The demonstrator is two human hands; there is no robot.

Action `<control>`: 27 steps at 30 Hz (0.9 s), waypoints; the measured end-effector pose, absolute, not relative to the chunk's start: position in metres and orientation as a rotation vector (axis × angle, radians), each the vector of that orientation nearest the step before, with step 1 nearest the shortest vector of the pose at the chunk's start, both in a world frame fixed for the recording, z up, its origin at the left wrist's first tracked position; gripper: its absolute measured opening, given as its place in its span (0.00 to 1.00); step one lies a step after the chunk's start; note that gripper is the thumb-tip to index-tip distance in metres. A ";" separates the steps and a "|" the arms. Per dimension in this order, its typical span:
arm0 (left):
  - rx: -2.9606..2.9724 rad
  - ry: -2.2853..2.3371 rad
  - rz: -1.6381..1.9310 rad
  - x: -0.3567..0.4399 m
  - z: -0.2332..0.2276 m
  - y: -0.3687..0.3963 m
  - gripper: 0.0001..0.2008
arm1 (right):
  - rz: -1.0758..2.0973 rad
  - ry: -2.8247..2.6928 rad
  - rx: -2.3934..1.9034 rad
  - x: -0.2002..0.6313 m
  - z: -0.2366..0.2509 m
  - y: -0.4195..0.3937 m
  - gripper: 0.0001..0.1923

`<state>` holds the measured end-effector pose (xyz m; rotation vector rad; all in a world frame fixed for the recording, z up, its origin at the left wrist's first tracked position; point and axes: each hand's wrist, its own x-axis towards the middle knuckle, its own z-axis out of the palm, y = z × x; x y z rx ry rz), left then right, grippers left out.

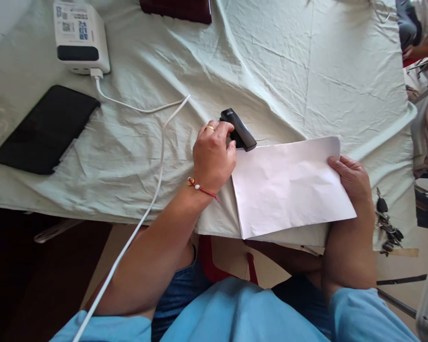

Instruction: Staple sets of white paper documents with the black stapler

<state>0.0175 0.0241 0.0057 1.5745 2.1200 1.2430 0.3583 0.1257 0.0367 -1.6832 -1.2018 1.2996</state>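
Note:
A black stapler (239, 129) lies at a slant at the top left corner of the white paper sheets (292, 183). My left hand (214, 151) has its fingers curled at the stapler's left side, gripping it; the fingertips are partly hidden. The sheets lie near the table's front edge, slightly creased. How many there are I cannot tell. My right hand (353, 178) pinches their right edge close to the upper corner, thumb on top and the other fingers underneath.
A white cable (161, 156) runs from a white power box (79, 40) across the cloth and past my left arm. A black tablet (48, 128) lies left. Keys (388, 225) sit at the right edge. A dark red object (178, 8) is at the back; another person's arm (426, 50) shows top right.

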 end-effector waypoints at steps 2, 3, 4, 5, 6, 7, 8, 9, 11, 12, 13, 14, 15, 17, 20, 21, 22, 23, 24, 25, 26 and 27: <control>1.700 2.075 1.272 0.021 0.007 0.024 0.16 | 1.307 -1.197 -1.686 0.358 0.038 0.125 0.27; 1.759 2.037 1.245 0.022 0.008 0.025 0.17 | 1.310 -1.194 -1.687 0.358 0.038 0.125 0.27; 1.812 1.992 1.202 0.023 0.009 0.025 0.19 | 1.314 -1.191 -1.687 0.357 0.039 0.125 0.27; 1.856 1.944 1.154 0.023 0.010 0.026 0.20 | 1.318 -1.188 -1.687 0.357 0.039 0.124 0.27; 1.889 1.894 1.118 0.022 0.010 0.027 0.21 | 1.322 -1.185 -1.689 0.357 0.040 0.124 0.27; 1.914 1.839 1.098 0.019 0.010 0.028 0.21 | 1.326 -1.183 -1.691 0.356 0.040 0.124 0.27; 1.928 1.780 1.095 0.016 0.009 0.029 0.21 | 1.330 -1.182 -1.694 0.356 0.040 0.124 0.27; 1.932 1.717 1.113 0.011 0.008 0.030 0.21 | 1.333 -1.181 -1.696 0.356 0.040 0.124 0.27; 1.907 1.575 1.154 0.001 0.007 0.030 0.21 | 1.342 -1.182 -1.699 0.356 0.040 0.124 0.27; 1.879 1.522 1.176 -0.003 0.008 0.030 0.21 | 1.346 -1.183 -1.699 0.356 0.040 0.124 0.27; 1.847 1.487 1.188 -0.008 0.009 0.028 0.20 | 1.352 -1.184 -1.700 0.357 0.040 0.124 0.27; 1.813 1.468 1.199 -0.011 0.010 0.027 0.20 | 1.356 -1.185 -1.700 0.357 0.041 0.124 0.27; 1.783 1.460 1.204 -0.013 0.012 0.025 0.19 | 1.362 -1.186 -1.701 0.356 0.041 0.123 0.27; 1.739 1.454 1.210 -0.016 0.016 0.021 0.19 | 1.377 -1.184 -1.706 0.356 0.043 0.122 0.25; 1.728 1.453 1.223 -0.018 0.019 0.019 0.20 | 1.415 -1.166 -1.717 0.354 0.047 0.120 0.24; 1.735 1.466 1.222 -0.018 0.020 0.019 0.21 | 1.430 -1.156 -1.723 0.353 0.048 0.120 0.24; 1.744 1.493 1.215 -0.019 0.020 0.019 0.22 | 1.442 -1.147 -1.726 0.352 0.049 0.119 0.24; 1.749 1.533 1.202 -0.020 0.021 0.019 0.24 | 1.454 -1.139 -1.730 0.352 0.049 0.119 0.25; 1.746 1.583 1.184 -0.021 0.021 0.020 0.27 | 1.463 -1.132 -1.729 0.352 0.050 0.119 0.25; 1.728 1.642 1.165 -0.022 0.022 0.019 0.29 | 1.468 -1.126 -1.726 0.351 0.050 0.119 0.25; 1.690 1.705 1.144 -0.023 0.022 0.019 0.32 | 1.473 -1.121 -1.721 0.351 0.050 0.119 0.24; 1.631 1.766 1.118 -0.023 0.022 0.018 0.33 | 1.477 -1.117 -1.715 0.351 0.050 0.120 0.24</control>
